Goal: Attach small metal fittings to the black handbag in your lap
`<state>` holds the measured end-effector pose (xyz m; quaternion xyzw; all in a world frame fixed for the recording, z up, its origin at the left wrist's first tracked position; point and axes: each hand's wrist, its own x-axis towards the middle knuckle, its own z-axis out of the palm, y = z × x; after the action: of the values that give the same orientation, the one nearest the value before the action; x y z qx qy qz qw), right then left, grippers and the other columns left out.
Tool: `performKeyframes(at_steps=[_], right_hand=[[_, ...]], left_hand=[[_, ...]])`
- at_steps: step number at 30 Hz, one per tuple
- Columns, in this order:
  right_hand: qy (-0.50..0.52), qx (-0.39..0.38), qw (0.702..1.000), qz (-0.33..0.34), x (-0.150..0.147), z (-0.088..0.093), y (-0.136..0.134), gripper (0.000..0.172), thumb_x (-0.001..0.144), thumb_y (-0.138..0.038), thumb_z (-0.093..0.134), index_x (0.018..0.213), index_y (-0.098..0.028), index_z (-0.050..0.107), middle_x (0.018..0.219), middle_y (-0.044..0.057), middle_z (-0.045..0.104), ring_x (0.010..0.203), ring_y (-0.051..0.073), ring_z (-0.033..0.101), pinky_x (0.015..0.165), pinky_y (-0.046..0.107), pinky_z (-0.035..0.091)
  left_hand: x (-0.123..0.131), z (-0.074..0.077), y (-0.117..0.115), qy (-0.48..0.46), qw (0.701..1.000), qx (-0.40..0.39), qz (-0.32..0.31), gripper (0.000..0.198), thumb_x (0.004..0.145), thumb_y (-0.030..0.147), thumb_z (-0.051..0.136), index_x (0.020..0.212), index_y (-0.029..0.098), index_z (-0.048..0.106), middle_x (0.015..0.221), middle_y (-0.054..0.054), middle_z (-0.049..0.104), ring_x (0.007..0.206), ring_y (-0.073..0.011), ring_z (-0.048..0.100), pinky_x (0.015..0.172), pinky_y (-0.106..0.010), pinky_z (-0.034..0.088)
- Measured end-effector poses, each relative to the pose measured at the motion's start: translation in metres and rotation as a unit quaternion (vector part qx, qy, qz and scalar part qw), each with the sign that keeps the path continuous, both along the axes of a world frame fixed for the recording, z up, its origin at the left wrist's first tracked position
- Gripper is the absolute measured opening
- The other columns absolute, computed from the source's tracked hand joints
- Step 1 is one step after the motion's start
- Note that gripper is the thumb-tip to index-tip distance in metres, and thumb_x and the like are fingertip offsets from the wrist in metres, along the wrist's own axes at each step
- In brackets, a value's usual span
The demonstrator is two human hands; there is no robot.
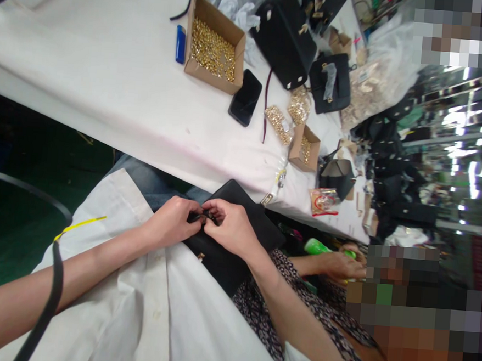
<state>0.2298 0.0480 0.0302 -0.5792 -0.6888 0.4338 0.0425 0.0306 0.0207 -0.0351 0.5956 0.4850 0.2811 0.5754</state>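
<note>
A black handbag [224, 264] lies across my lap at the table's edge, with small gold-coloured metal fittings on it. Over its middle, my left hand [176, 220] is closed, thumb and fingers pinching a thin black strap [197, 217]. My right hand [234, 228] meets it from the other side, its fingers curled and closed on the same strap. The two sets of fingertips almost touch. They cover most of the strap, so its ends and any fastening between them are hidden.
On the white table [107, 83] stand a cardboard box [212, 82] of gold studs, a blue lighter [180, 44], a black phone [245, 98], a smaller stud box [298, 151] and several black bags. A co-worker's hand [344, 265] is at right near a green bottle [316, 247].
</note>
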Motion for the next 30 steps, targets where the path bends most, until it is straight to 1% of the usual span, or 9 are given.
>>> performKeyframes(at_steps=[2, 5, 9, 12, 17, 21, 25, 30], right_hand=[[-0.02, 0.013, 1.0, 0.001, -0.001, -0.001, -0.002, 0.033, 0.086, -0.015, 0.072, 0.116, -0.026, 0.08, 0.103, 0.003, 0.083, 0.094, 0.021, 0.08, 0.089, 0.035, 0.066], [-0.038, 0.028, 0.999, 0.009, -0.001, 0.0, -0.004, 0.033, 0.087, -0.015, 0.071, 0.117, -0.027, 0.078, 0.104, 0.002, 0.083, 0.096, 0.023, 0.079, 0.088, 0.036, 0.066], [-0.027, 0.026, 0.999, 0.0, -0.001, 0.004, -0.007, 0.034, 0.089, -0.015, 0.07, 0.121, -0.027, 0.076, 0.105, 0.002, 0.083, 0.096, 0.021, 0.079, 0.089, 0.035, 0.065], [-0.028, 0.019, 0.999, -0.003, -0.001, 0.007, -0.008, 0.032, 0.09, -0.015, 0.07, 0.118, -0.028, 0.076, 0.102, 0.002, 0.082, 0.093, 0.021, 0.079, 0.088, 0.035, 0.064], [-0.042, 0.021, 0.999, 0.007, -0.002, 0.009, -0.006, 0.033, 0.089, -0.015, 0.07, 0.118, -0.028, 0.075, 0.103, 0.001, 0.082, 0.097, 0.022, 0.079, 0.088, 0.035, 0.063], [-0.051, 0.033, 0.998, 0.009, -0.003, 0.009, -0.008, 0.031, 0.089, -0.014, 0.069, 0.117, -0.028, 0.072, 0.101, 0.0, 0.081, 0.095, 0.022, 0.078, 0.085, 0.034, 0.062], [-0.058, 0.043, 0.997, 0.008, -0.005, 0.007, -0.01, 0.029, 0.09, -0.014, 0.068, 0.116, -0.028, 0.072, 0.101, 0.0, 0.081, 0.095, 0.022, 0.078, 0.086, 0.034, 0.061], [-0.032, 0.034, 0.999, 0.0, -0.004, 0.01, -0.011, 0.032, 0.094, -0.015, 0.067, 0.122, -0.029, 0.072, 0.109, 0.0, 0.082, 0.1, 0.022, 0.078, 0.091, 0.035, 0.062]], left_hand=[[0.0, 0.002, 0.001, -0.006, 1.0, -0.005, 0.0, 0.015, 0.094, 0.02, 0.067, 0.09, 0.019, 0.082, 0.077, 0.001, 0.075, 0.071, -0.0183, 0.068, 0.066, -0.034, 0.038], [0.0, 0.004, 0.001, -0.006, 1.0, -0.009, 0.006, 0.015, 0.094, 0.02, 0.068, 0.089, 0.019, 0.081, 0.077, 0.0, 0.075, 0.072, -0.0193, 0.068, 0.066, -0.034, 0.039], [0.0, 0.005, 0.001, -0.009, 1.0, -0.018, 0.008, 0.015, 0.093, 0.019, 0.068, 0.089, 0.019, 0.082, 0.079, 0.0, 0.077, 0.075, -0.0197, 0.071, 0.068, -0.034, 0.04], [0.0, 0.006, 0.003, 0.003, 1.0, -0.018, 0.002, 0.014, 0.093, 0.02, 0.069, 0.088, 0.019, 0.082, 0.077, 0.001, 0.075, 0.073, -0.0185, 0.069, 0.067, -0.034, 0.039], [-0.001, 0.007, 0.006, 0.007, 1.0, -0.014, -0.02, 0.015, 0.092, 0.02, 0.068, 0.093, 0.019, 0.083, 0.078, 0.002, 0.076, 0.074, -0.0176, 0.069, 0.068, -0.034, 0.039], [-0.001, 0.006, 0.007, 0.011, 1.0, -0.007, -0.026, 0.015, 0.093, 0.021, 0.068, 0.09, 0.019, 0.082, 0.073, 0.003, 0.071, 0.069, -0.0163, 0.064, 0.066, -0.034, 0.037], [0.0, 0.006, 0.007, 0.007, 1.0, -0.01, -0.017, 0.014, 0.094, 0.023, 0.069, 0.085, 0.019, 0.078, 0.07, 0.004, 0.068, 0.068, -0.0157, 0.062, 0.065, -0.033, 0.036], [-0.001, 0.007, 0.006, 0.006, 1.0, -0.022, 0.004, 0.01, 0.093, 0.021, 0.07, 0.087, 0.02, 0.078, 0.073, 0.004, 0.071, 0.07, -0.016, 0.063, 0.065, -0.033, 0.038]])
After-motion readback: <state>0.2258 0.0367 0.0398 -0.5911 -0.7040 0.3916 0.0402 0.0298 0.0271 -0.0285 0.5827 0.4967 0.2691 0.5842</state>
